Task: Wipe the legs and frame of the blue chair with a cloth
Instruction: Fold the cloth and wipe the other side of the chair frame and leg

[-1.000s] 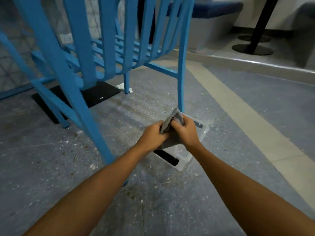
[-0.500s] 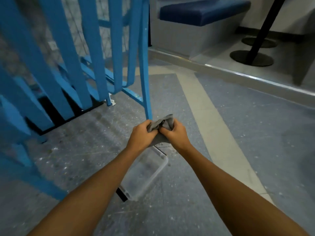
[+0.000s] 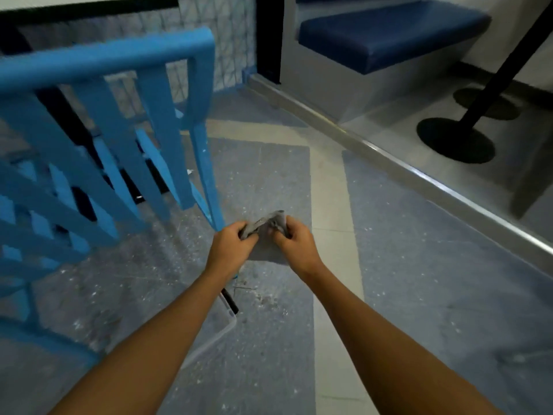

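Note:
The blue chair (image 3: pixel 101 121) fills the left of the view, its slatted frame blurred; one blue leg (image 3: pixel 206 181) runs down toward my hands. A grey cloth (image 3: pixel 266 235) is stretched between both hands just right of that leg's lower end. My left hand (image 3: pixel 232 245) grips the cloth's left part, close to the leg. My right hand (image 3: pixel 294 241) grips its right part. The cloth hangs slack between them above the floor, apart from the chair.
A clear plastic tray (image 3: pixel 220 327) lies on the speckled grey floor under my left forearm. A raised step with a metal edge (image 3: pixel 419 175) runs along the right. Beyond it stand a dark blue bench (image 3: pixel 386 34) and a black pole on a round base (image 3: pixel 454 139).
The view has risen and swung, so the chair's top rail now shows and the tray has slid down beneath my arm. My hands have pulled slightly apart, spreading the cloth.

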